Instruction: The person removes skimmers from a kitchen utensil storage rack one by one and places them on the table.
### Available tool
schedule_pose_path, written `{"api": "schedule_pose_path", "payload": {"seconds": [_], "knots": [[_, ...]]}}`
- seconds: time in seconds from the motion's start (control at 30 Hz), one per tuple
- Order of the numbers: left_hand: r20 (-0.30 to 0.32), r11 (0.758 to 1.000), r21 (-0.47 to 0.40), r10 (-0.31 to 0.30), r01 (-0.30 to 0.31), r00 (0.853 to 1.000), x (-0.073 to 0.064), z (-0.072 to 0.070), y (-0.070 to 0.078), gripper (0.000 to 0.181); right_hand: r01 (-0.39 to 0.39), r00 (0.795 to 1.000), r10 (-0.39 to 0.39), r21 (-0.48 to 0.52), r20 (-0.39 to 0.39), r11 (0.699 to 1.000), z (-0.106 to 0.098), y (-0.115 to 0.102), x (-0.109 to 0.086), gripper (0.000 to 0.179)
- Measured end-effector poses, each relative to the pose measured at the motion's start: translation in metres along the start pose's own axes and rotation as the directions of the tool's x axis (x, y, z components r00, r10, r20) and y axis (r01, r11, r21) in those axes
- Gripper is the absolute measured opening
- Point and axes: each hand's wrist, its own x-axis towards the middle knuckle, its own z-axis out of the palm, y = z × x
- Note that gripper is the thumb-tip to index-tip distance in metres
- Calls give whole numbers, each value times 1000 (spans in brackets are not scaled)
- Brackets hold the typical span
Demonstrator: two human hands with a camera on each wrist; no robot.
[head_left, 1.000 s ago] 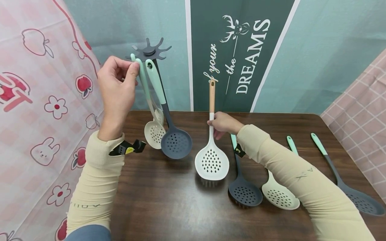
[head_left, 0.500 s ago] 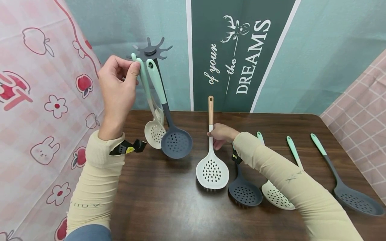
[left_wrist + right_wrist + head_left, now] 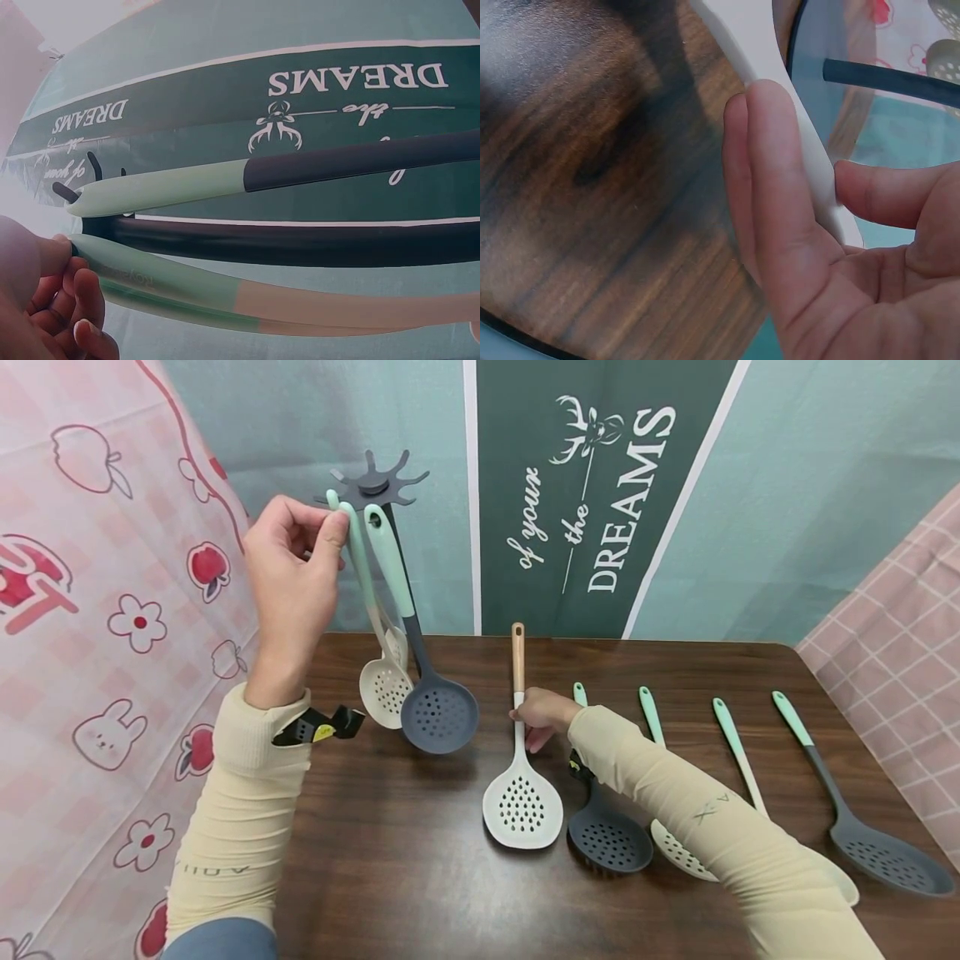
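Note:
With its thumb and fingers, my right hand [image 3: 546,717] grips the white shaft of a wooden-handled skimmer [image 3: 522,814]. The skimmer's perforated head faces up, on or just above the brown table; which, I cannot tell. In the right wrist view the thumb and fingers lie on either side of the white shaft [image 3: 761,52]. Up at the left, my left hand [image 3: 296,578] pinches the green handle end of a cream skimmer [image 3: 384,695] hanging at a dark grey rack [image 3: 372,487]. Beside it hangs a dark grey skimmer [image 3: 438,717], its green handle [image 3: 165,187] apart from the fingers.
Right of the white skimmer lie a grey skimmer [image 3: 609,842], a cream skimmer [image 3: 678,853] and another cream utensil [image 3: 843,878] partly under the right sleeve. A grey slotted utensil [image 3: 892,856] lies farthest right. Printed cloths [image 3: 555,527] hang behind the table [image 3: 390,860] and at its sides.
My right hand has brought the white skimmer down and towards me, from upright-looking to nearly flat at the table. The left hand has stayed at the rack.

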Motion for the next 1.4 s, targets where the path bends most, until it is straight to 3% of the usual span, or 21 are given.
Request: {"api": "schedule_pose_path", "payload": {"seconds": [0.33, 1.07, 1.4], "knots": [[1, 1000, 2, 2, -2, 1000, 0, 1, 0, 14, -39, 999, 38, -53, -5, 998, 2, 9, 4, 19], [2, 1000, -4, -10, 10, 1000, 1, 1, 1, 14, -79, 997, 78, -70, -8, 994, 15, 16, 10, 20], [5, 1000, 1, -8, 8, 1000, 0, 0, 1, 14, -59, 996, 42, -222, -81, 973, 18, 16, 11, 26]]}}
